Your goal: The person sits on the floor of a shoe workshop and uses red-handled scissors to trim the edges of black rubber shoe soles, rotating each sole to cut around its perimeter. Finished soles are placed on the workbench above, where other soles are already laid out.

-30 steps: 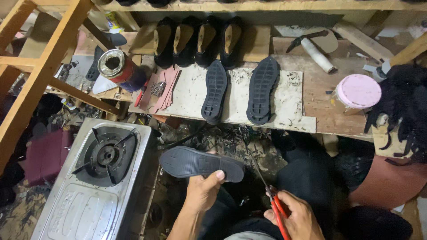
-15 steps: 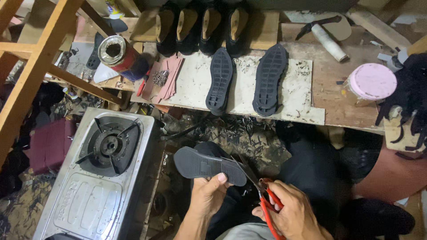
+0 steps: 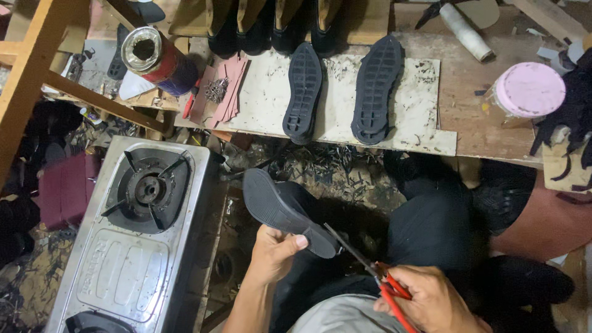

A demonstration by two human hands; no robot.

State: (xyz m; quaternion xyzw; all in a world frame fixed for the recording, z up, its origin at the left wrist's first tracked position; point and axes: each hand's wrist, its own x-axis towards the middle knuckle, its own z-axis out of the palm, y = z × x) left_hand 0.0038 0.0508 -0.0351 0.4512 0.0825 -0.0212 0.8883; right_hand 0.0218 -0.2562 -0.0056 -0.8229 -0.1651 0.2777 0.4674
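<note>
My left hand [image 3: 274, 251] grips a black shoe sole [image 3: 277, 206] by its lower edge, holding it over my lap with the smooth side up. My right hand [image 3: 428, 299] holds red-handled scissors [image 3: 370, 271]; their blades point up-left and reach the sole's heel end. Two more black treaded soles [image 3: 303, 89] [image 3: 375, 86] lie tread-up on a stained white sheet [image 3: 259, 92] on the wooden bench ahead.
A steel gas stove [image 3: 135, 234] stands on the floor at my left. On the bench are a red tin can [image 3: 154, 58], a pink-lidded jar [image 3: 527, 89], a row of black shoes [image 3: 271, 24] and pink paper pieces [image 3: 216, 92]. A wooden frame [image 3: 37, 68] rises at left. Black trimmings litter the floor.
The view has tilted down and closer. The sole in my left hand has turned more diagonal, and the scissors have come up to its heel end.
</note>
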